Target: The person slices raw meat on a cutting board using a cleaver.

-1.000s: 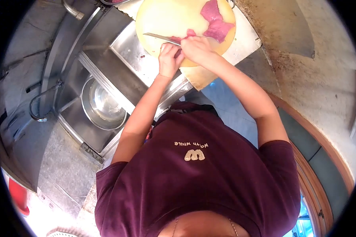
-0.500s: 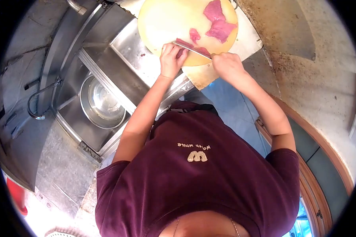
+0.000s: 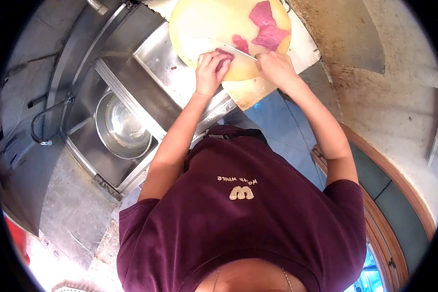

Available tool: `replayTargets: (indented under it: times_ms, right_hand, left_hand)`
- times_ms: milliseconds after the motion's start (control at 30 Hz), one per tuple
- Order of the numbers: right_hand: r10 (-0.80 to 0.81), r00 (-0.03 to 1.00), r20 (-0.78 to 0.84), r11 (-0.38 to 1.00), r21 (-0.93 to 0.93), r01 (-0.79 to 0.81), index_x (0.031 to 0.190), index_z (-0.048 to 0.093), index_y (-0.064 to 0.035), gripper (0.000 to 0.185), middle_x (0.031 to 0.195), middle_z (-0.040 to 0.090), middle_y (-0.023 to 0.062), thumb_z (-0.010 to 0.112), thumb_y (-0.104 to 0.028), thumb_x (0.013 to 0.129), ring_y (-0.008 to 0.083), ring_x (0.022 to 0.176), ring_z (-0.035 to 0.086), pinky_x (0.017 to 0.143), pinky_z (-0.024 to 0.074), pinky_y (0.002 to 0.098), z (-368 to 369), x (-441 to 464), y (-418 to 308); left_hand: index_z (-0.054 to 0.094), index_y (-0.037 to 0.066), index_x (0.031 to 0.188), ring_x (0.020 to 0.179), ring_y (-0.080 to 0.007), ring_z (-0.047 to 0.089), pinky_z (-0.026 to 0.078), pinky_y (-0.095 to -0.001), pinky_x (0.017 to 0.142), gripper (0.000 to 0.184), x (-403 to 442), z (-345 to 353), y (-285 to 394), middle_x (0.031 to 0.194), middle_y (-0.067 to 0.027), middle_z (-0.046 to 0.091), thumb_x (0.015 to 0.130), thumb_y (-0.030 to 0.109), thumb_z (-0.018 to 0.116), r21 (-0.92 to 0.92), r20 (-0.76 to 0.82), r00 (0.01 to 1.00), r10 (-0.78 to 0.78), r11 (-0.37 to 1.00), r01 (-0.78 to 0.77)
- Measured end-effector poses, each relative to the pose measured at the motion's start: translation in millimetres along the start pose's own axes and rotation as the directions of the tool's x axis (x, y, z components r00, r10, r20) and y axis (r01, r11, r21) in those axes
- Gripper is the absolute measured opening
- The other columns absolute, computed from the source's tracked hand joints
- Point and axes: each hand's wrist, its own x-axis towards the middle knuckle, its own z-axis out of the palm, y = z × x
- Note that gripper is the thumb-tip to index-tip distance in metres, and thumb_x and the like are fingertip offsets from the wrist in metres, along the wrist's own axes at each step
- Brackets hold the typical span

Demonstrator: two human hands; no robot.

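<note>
A round yellowish cutting board (image 3: 199, 24) lies at the top of the view. On its near edge, my left hand (image 3: 209, 75) has its fingers curled over a dark red piece of raw meat (image 3: 225, 54), pressing it to the board. My right hand (image 3: 278, 71) grips a knife (image 3: 234, 49) whose thin blade points left, just beyond that piece. Right behind the blade is a small strip of meat (image 3: 239, 43). Larger pink slices (image 3: 263, 14) lie farther back on the right side of the board.
Left of the board is a steel sink (image 3: 131, 73), with a metal bowl (image 3: 124, 124) in its nearer basin. A faucet (image 3: 98, 7) shows at the top left. Beneath the board is a light slab (image 3: 250, 93) with a corner jutting out. A stained wall surface (image 3: 357, 34) stands to the right.
The knife and my right hand have shifted up and left, away from the piece under my left hand. Less meat shows at the near edge between the hands. My left hand has barely moved.
</note>
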Motion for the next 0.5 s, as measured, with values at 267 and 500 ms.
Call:
replayTargets:
  times_ms: [267, 500]
  right_hand:
    - [-0.105, 0.991, -0.083, 0.994, 0.018, 0.107, 0.075, 0.063, -0.0048, 0.015, 0.073, 0.065, 0.0140, 0.049, -0.010, 0.077, 0.0284, 0.079, 0.066, 0.067, 0.0511, 0.0418, 17.4, -5.6, -16.6]
    - [-0.083, 0.997, 0.007, 0.996, -0.041, 0.083, 0.087, 0.066, -0.0060, 0.020, 0.085, 0.067, 0.0154, 0.047, -0.012, 0.081, 0.0269, 0.083, 0.066, 0.073, 0.0513, 0.0406, 7.8, 39.5, -44.3]
  left_hand:
    - [0.065, 0.007, 0.083, 0.084, -0.0286, 0.056, 0.048, -0.0366, 0.075, 0.018, -3.7, -2.1, -7.3, 0.086, -0.0081, 0.060, 0.067, 0.009, 0.073, 0.033, 0.054, 0.997, -0.054, 0.998, 0.052]
    - [0.066, 0.007, 0.087, 0.084, -0.0280, 0.056, 0.048, -0.0365, 0.076, 0.019, -2.8, -6.4, -4.6, 0.087, -0.0082, 0.060, 0.069, 0.008, 0.072, -0.016, 0.101, 0.993, -0.057, 0.998, 0.059]
